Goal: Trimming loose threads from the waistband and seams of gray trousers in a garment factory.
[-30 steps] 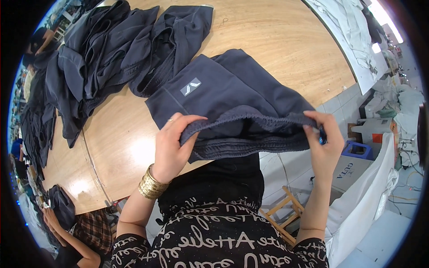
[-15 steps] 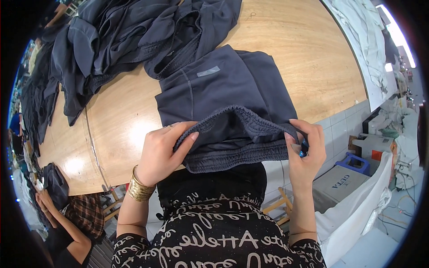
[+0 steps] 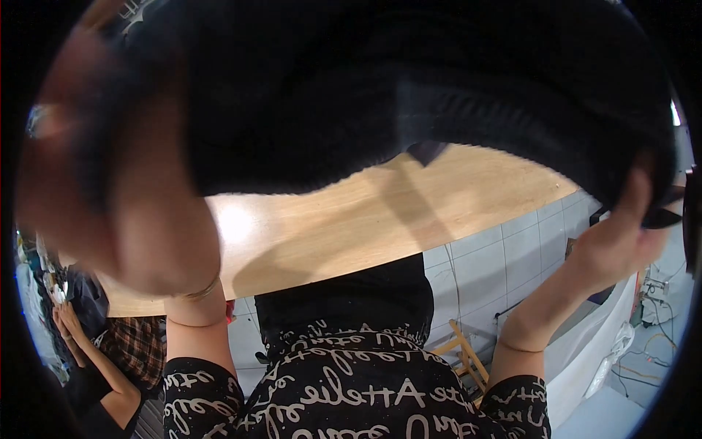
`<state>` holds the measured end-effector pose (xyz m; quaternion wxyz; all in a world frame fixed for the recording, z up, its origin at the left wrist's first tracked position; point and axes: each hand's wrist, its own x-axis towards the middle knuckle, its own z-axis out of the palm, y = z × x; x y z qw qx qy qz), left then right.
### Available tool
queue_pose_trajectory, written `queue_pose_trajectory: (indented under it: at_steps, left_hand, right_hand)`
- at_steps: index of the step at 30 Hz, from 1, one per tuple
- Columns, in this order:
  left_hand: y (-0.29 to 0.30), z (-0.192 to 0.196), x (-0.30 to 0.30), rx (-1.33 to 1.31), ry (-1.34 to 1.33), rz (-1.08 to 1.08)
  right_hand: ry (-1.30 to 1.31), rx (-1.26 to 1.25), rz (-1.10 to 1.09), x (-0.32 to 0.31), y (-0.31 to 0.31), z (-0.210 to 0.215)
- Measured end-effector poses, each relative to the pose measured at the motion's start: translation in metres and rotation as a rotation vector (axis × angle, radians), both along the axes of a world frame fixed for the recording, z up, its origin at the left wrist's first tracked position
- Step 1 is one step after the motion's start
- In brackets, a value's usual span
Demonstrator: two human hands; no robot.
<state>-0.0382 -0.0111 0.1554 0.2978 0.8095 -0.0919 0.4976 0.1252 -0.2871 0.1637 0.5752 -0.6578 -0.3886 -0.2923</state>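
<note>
Dark elastic-waist bottoms (image 3: 409,95) are lifted close before me and fill the upper part of the view, with the gathered waistband stretched across. My left hand (image 3: 161,234), large and blurred, grips the left end of the band. At the right end my right hand (image 3: 614,238) is closed on the cloth, thumb up against it. A small dark item (image 3: 662,219) shows by the right fingers, too unclear to name. The raised cloth hides most of the far table.
Below the cloth runs a pale wooden table (image 3: 314,241) with a curved shadow on it. At the lower left are a person's hands (image 3: 67,322) near dark cloth. A wooden stool frame (image 3: 464,351) stands on the tiled floor, and white cloth (image 3: 585,366) hangs at the right.
Both hands have raised the bottoms from the table towards me and moved farther apart, spreading the waistband. The pile at the back left is now hidden behind the cloth.
</note>
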Motion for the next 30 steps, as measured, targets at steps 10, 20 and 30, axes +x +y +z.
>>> queue_pose_trajectory:
  at_steps: [10,20,30]
  left_hand:
    - [-0.024,-0.148,-0.008,-0.252,0.901,-0.01]
    - [-0.038,-0.141,0.008,-0.383,0.708,0.195]
    - [-0.035,-0.097,0.017,-0.184,0.377,0.158]
  right_hand:
    - [0.528,-0.817,-0.19,-0.012,0.014,-0.131]
    - [0.304,-0.854,0.334,-0.041,0.044,-0.144]
    - [0.106,-1.003,-0.032,-0.012,0.05,-0.076]
